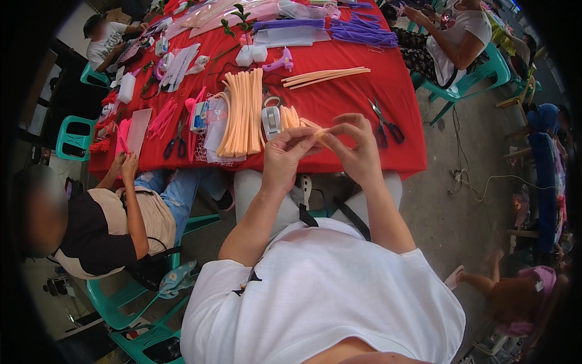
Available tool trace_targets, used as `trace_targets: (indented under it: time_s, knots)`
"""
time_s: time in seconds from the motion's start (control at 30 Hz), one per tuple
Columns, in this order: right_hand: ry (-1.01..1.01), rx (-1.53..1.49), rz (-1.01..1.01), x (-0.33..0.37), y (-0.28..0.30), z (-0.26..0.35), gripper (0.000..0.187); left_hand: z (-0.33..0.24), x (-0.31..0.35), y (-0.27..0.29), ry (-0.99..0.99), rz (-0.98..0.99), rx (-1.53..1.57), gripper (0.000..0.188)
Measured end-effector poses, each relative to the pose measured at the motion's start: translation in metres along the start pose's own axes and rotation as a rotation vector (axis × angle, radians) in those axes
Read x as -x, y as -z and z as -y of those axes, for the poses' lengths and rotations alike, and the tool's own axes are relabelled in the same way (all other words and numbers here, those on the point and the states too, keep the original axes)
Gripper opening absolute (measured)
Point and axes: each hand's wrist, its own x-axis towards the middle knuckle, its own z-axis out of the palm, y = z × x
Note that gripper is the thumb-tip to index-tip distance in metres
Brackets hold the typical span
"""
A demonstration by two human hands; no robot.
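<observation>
My left hand (285, 148) and my right hand (353, 145) meet over the table's front edge, fingers pinching a peach chenille stem (319, 133) between them. Most of that stem is covered by the fingertips. Just behind my left hand lie shorter peach stems (291, 117), partly hidden by it. A thick bundle of long peach chenille stems (242, 115) rests to the left, beside a white tape dispenser (271, 121). Dark-handled scissors (384, 124) lie right of my right hand. Farther back are several loose peach stems (324, 77).
The red-covered table (339, 100) holds a pink glue gun (280, 61), purple stems (364, 30), a second pair of scissors (177, 142) and pink stems (162, 118). A co-worker (121, 206) sits close on my left; others sit at the far sides. A cable (485, 188) crosses the floor.
</observation>
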Motion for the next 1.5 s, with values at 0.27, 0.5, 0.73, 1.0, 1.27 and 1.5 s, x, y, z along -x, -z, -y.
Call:
trace_targets:
  time_s: [0.27,0.5,0.73,1.0,1.27,1.5]
  knots:
    - [-0.096,-0.099,0.070,-0.001,0.000,-0.010,0.019,0.006,-0.001,0.003,0.012,-0.003,-0.034,0.014]
    - [-0.131,-0.093,0.104,-0.002,0.001,-0.010,0.019,0.008,0.001,0.004,0.021,-0.011,-0.050,0.014]
    - [-0.135,-0.091,0.105,-0.001,0.001,-0.011,0.019,0.008,0.002,0.002,0.022,-0.009,-0.059,0.014]
    - [-0.067,-0.026,0.040,0.000,-0.003,-0.006,0.017,0.003,0.001,-0.001,0.014,-0.021,-0.081,0.015]
    - [0.048,0.078,-0.044,0.002,-0.009,-0.005,0.016,0.002,0.001,0.001,-0.045,-0.018,-0.157,0.014]
    - [0.026,0.059,-0.026,0.003,-0.009,-0.005,0.015,0.001,0.000,0.004,0.032,-0.040,-0.074,0.013]
